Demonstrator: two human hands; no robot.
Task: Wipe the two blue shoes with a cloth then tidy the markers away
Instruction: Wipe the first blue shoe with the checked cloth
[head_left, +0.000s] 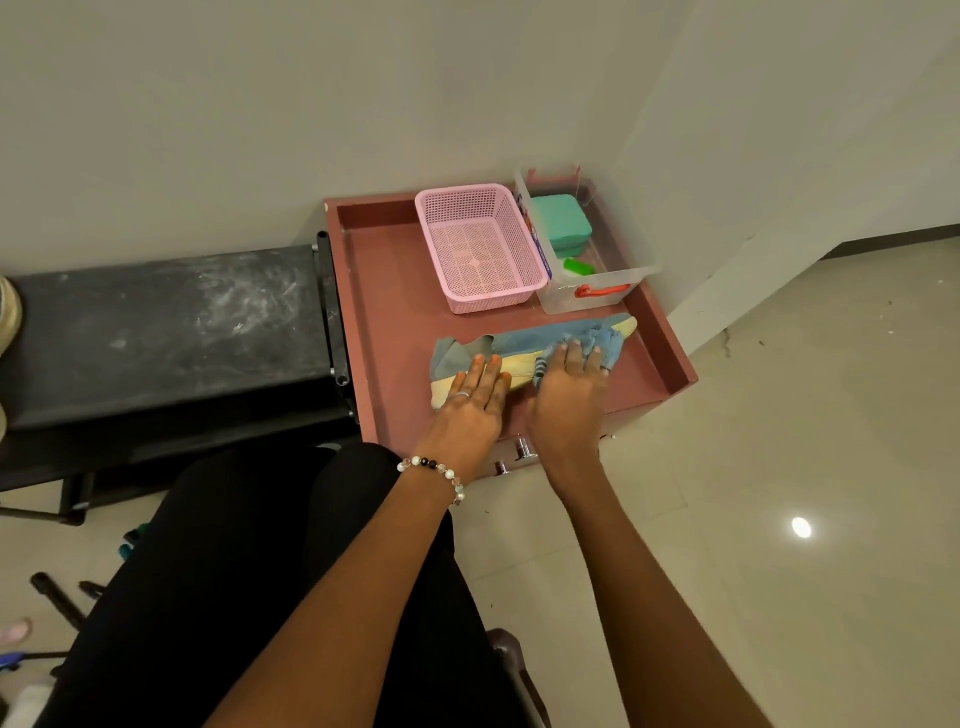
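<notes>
- The blue shoe (524, 347) lies on its side in the maroon tray (384, 291), its heel to the left, toe to the right and pale yellow sole toward the person; only one shoe is in view.
- The left hand (475, 400) lies flat over the heel end with fingers straight, pinning the shoe; its grip is loose, around nothing.
- The right hand (569, 387) presses a blue cloth (605, 340) onto the toe end; its fingers look mostly straight over the bunched fabric, pressing rather than clutching.
- To wipe well, I would keep the heel pinned, draw the cloth in long strokes along the upper and the sole edge, then roll the shoe to reach its hidden side.
- The shoe's upper looks like soft matte fabric; the cloth seems fluffy and crumpled.
- Behind the shoe, a pink basket (480, 244) of rigid perforated plastic touches a clear box (597, 291) with a red latch.
- No markers can be made out with certainty.
</notes>
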